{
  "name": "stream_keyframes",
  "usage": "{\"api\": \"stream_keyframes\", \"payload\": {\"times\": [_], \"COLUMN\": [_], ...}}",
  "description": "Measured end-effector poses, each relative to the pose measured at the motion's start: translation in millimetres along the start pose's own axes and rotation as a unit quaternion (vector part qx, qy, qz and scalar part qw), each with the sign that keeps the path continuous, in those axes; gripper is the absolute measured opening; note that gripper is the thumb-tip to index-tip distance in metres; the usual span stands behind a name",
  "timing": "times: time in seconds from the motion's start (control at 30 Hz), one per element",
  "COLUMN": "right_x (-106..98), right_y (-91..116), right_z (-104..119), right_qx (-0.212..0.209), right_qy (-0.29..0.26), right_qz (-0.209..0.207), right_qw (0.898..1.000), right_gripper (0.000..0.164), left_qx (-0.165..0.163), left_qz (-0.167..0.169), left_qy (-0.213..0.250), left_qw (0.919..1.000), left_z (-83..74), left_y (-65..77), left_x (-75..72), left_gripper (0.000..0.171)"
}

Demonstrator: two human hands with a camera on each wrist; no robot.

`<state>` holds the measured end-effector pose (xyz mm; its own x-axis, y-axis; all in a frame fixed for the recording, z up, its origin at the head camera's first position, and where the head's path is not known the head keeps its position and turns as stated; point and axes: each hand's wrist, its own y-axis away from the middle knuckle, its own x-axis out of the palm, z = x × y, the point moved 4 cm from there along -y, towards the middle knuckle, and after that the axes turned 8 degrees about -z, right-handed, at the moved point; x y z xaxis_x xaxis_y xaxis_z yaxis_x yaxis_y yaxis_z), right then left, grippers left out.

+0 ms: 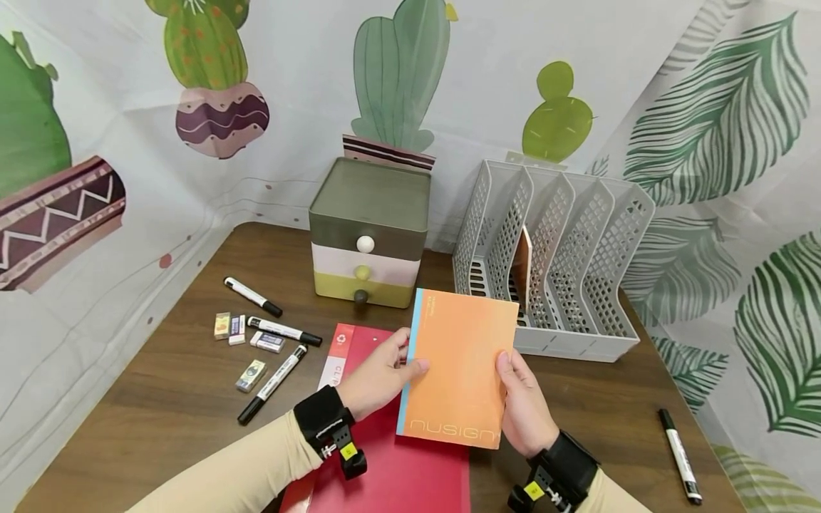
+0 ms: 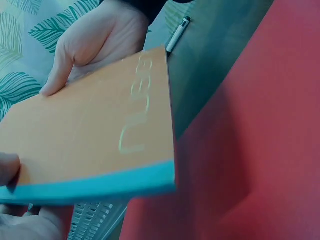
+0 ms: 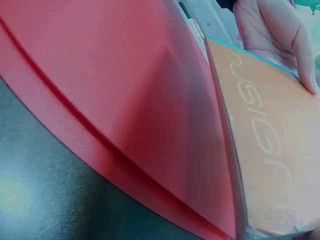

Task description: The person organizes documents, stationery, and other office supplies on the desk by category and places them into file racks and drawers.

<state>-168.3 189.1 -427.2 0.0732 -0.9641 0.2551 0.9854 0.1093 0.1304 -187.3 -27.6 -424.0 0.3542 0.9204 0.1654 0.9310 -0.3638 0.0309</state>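
An orange notebook [image 1: 458, 363] with a blue spine is held up in both hands, tilted above a red folder [image 1: 398, 477]. My left hand [image 1: 378, 374] pinches its spine edge, thumb on the cover and fingers behind. On the opposite edge, my right hand [image 1: 526, 406] grips it with the thumb in front. The left wrist view shows the notebook [image 2: 100, 130] with the right hand [image 2: 100, 40] on its far edge. In the right wrist view the folder [image 3: 115, 100] lies below the notebook, and the left hand [image 3: 275, 30] holds the spine side.
A grey file rack [image 1: 577, 342] at the back right has a thin brown item [image 1: 522, 267] in one slot. Beside it stands a small drawer box [image 1: 368, 206]. Several markers [image 1: 272, 385] and erasers [image 1: 250, 375] lie on the left; another marker [image 1: 680, 456] is far right.
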Motion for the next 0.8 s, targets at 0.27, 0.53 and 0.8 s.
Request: {"api": "stream_keyframes", "payload": {"times": [0.27,0.53,0.8], "right_x": [6.2,14.2,17.0], "right_y": [1.4,3.0,2.1], "right_z": [2.5,9.8,12.1], "right_qx": [-0.002,0.047,0.091], "right_qy": [0.002,-0.026,-0.017], "right_qz": [0.021,0.169,0.266], "right_qw": [1.0,0.984,0.96], "right_gripper": [0.056,0.041,0.033], "left_qx": [-0.004,-0.016,0.004], "left_qz": [-0.005,-0.01,0.003], "left_qy": [0.0,0.018,-0.014], "left_qw": [1.0,0.9997,0.9999], "left_z": [4.1,5.8,0.7], "left_y": [3.9,6.9,7.7], "left_x": [1.8,-5.0,-10.5], "left_gripper": [0.042,0.043,0.042]}}
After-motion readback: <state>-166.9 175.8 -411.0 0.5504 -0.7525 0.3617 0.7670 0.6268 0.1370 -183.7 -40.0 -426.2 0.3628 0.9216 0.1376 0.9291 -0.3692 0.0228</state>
